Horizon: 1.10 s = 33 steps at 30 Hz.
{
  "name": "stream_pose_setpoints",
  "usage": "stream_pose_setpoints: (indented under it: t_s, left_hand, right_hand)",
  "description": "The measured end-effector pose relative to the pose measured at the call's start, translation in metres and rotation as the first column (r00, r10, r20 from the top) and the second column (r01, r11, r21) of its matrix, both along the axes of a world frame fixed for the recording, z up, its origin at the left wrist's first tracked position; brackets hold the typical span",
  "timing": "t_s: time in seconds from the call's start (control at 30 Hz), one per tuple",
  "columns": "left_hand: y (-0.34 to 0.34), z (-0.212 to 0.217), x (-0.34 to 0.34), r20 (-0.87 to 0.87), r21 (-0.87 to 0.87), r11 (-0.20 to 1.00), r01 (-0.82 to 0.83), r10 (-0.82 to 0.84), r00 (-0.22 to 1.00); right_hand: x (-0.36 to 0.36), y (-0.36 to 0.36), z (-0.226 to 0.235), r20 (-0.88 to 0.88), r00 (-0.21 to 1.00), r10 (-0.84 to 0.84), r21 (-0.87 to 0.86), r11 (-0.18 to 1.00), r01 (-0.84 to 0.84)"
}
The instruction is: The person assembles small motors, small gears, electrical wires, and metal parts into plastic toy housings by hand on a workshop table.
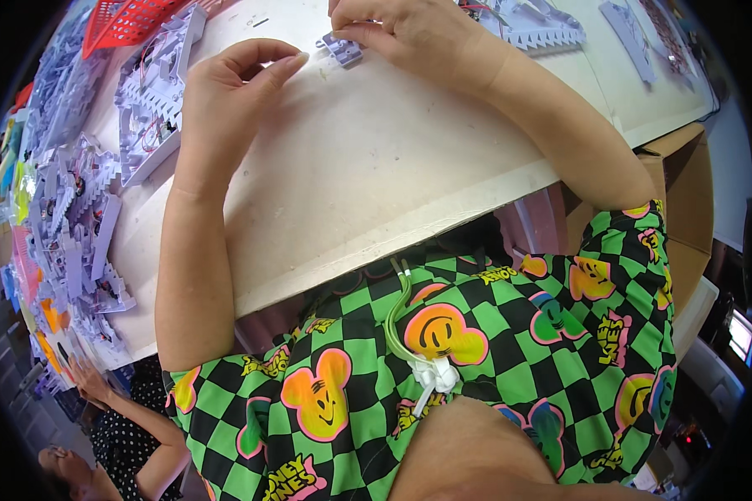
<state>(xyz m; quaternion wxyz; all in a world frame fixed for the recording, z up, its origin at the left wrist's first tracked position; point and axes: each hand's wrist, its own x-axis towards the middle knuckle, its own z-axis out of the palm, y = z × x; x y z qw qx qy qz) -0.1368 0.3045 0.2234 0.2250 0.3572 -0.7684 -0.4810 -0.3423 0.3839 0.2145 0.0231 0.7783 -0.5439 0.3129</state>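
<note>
A small grey plastic part [342,52] with holes lies on the pale tabletop [351,159] near the top of the view. My right hand [422,42] reaches over it from the right, its thumb and fingers closed at the part's upper edge. To the left of the part is my left hand [230,92], apart from it, with thumb and forefinger pinched together. Whatever may be between those fingertips is too small to make out.
A white plastic assembly with wires [152,100] stands left of my left arm, beside a heap of similar white pieces [75,225]. Another toothed white assembly [535,29] is at the upper right. A red basket [129,25] sits upper left. A co-worker [134,434] works at lower left.
</note>
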Motion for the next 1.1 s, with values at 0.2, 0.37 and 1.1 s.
stream_pose_setpoints:
  t_s: [0.2, 0.37, 1.1]
  left_hand:
    - [0.011, -0.008, -0.007, 0.119, -0.653, 0.717, 0.242, -0.218, 0.969]
    - [0.014, -0.008, -0.006, 0.168, -0.625, 0.725, 0.289, -0.236, 0.957]
    - [0.016, -0.004, -0.007, 0.224, -0.654, 0.681, 0.33, -0.243, 0.944]
  right_hand:
    - [-0.002, 0.0, -0.004, 0.016, 1.0, 0.018, -0.052, 0.998, -0.017]
    - [0.0, 0.001, -0.003, -0.003, 1.0, 0.021, -0.083, 0.996, -0.021]
    - [0.002, -0.004, 0.0, -0.174, 0.983, 0.063, -0.069, 0.995, -0.076]
